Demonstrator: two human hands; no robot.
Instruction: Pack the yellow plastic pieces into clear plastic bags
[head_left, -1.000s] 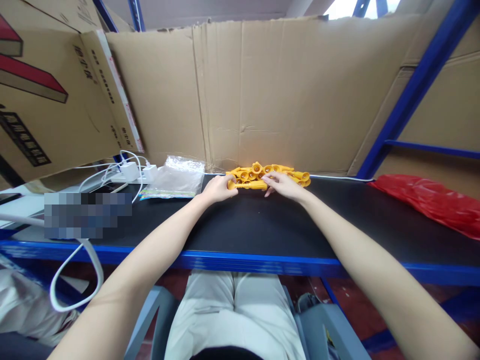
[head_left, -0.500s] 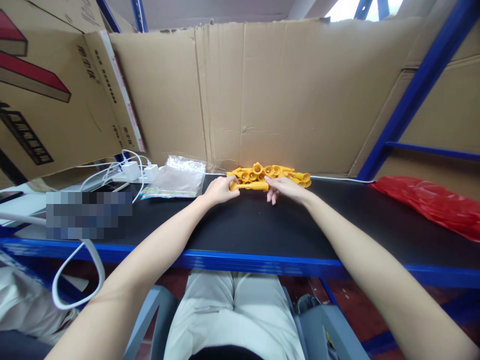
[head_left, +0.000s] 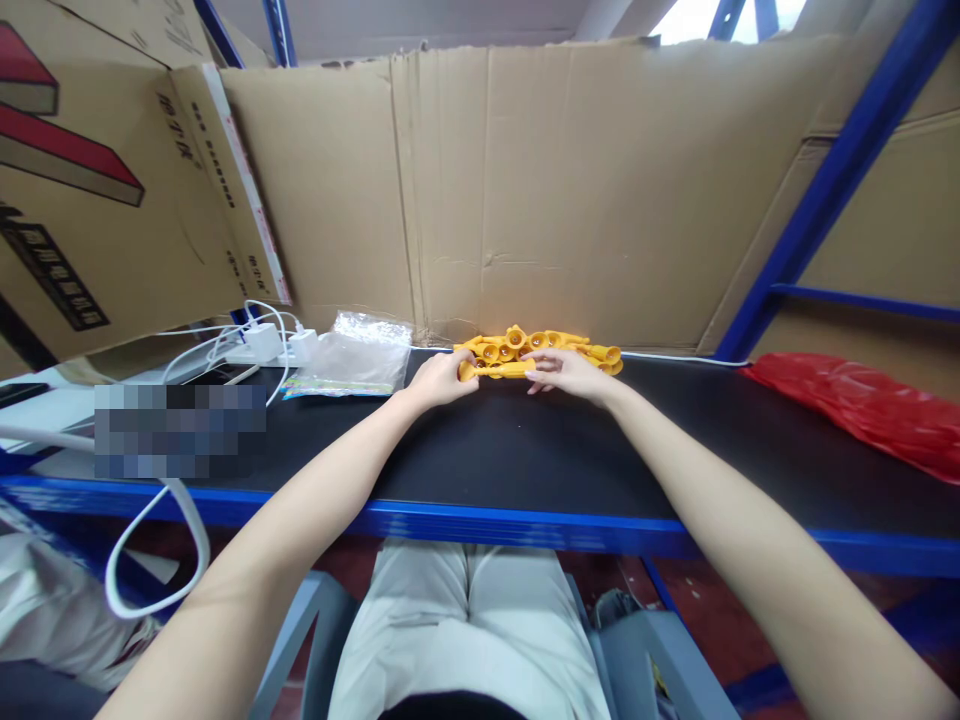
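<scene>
Between my hands a yellow horn-shaped plastic piece (head_left: 504, 370) lies sideways, its flared end to the left. My left hand (head_left: 442, 380) is closed around that flared end, with the thumb and fingers pressed on it. At the opposite end, my right hand (head_left: 571, 374) pinches the narrow tip between thumb and fingers. Right behind it is a heap of similar yellow pieces (head_left: 538, 341), several with their round cup-like openings facing me. Both hands partly cover the front of this heap.
A clear plastic bag (head_left: 358, 360) lies left of the heap, near white chargers (head_left: 262, 342) and cables. Red plastic film (head_left: 862, 405) is at the right. Cardboard (head_left: 600, 200) stands behind the black tabletop (head_left: 517, 460), which has a blue front edge (head_left: 525, 525). Another person's leg (head_left: 52, 600) shows lower left.
My right hand's fingers have risen and closed onto the narrow end of the yellow piece; before, they hung lower beside it. My left hand keeps its hold.
</scene>
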